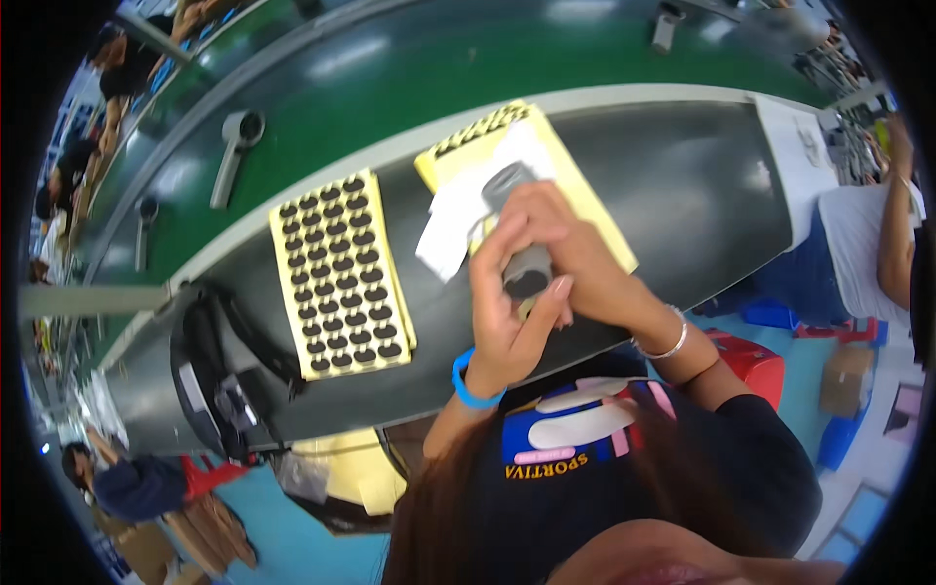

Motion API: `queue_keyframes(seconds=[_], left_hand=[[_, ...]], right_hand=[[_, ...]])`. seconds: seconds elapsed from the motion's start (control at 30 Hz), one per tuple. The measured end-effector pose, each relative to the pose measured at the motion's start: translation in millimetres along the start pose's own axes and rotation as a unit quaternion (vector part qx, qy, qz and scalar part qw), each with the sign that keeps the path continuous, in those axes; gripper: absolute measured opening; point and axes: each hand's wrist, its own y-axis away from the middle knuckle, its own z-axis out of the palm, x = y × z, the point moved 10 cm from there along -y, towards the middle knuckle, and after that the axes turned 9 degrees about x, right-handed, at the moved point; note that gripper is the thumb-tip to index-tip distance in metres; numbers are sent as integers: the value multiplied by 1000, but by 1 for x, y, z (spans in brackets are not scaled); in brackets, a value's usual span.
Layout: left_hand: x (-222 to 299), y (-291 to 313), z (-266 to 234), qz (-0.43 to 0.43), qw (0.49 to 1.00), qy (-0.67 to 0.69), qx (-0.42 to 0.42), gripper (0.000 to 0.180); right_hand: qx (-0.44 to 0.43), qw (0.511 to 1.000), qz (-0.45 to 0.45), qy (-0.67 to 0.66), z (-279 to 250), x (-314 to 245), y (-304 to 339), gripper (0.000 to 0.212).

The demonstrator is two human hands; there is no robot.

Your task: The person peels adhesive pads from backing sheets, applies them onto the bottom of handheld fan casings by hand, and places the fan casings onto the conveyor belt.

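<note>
Both my hands are closed around a grey hair-dryer-shaped housing (507, 182), held above the dark worktop. Its round head sticks out beyond my fingers, and a black oval patch shows at the near end. My left hand (505, 310), with a blue wristband, wraps it from the left, thumb near the black patch. From the right, my right hand (590, 258) covers its middle; a bracelet is on that wrist. Under and beyond the hands lie white paper (447, 234) and a yellow sheet of black stickers (580, 175). The fingers hide much of the housing.
A stack of yellow sheets with black oval stickers (336, 278) lies to the left. Beside it are a black strap (200, 341) and a small device (237, 402). Beyond the worktop, a green conveyor (380, 117) carries similar grey housings (234, 156). People sit at both sides.
</note>
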Motion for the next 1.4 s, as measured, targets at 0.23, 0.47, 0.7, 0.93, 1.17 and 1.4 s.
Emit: queue_keyframes(seconds=[0.23,0.47,0.7,0.93,1.17,1.4], left_hand=[[-2,-5,2,15,999,29,-28,56],[-1,-2,-4,-20,1000,1,1,35],[8,0,-6,9,999,-45,19,13],[3,13,6,-4,996,-55,-71,57],[-8,14,3,-8,990,-106,-92,45],[-4,12,11,12,984,-146,-98,33]], right_hand=[[19,998,-29,45,1,4,1,44],[4,998,3,69,5,1,-7,40],[-7,985,-36,166,-14,8,-36,41],[27,879,-296,373,-27,104,-147,35],[-55,785,-251,564,-54,169,-198,33],[-23,883,-247,398,-57,65,-142,36]])
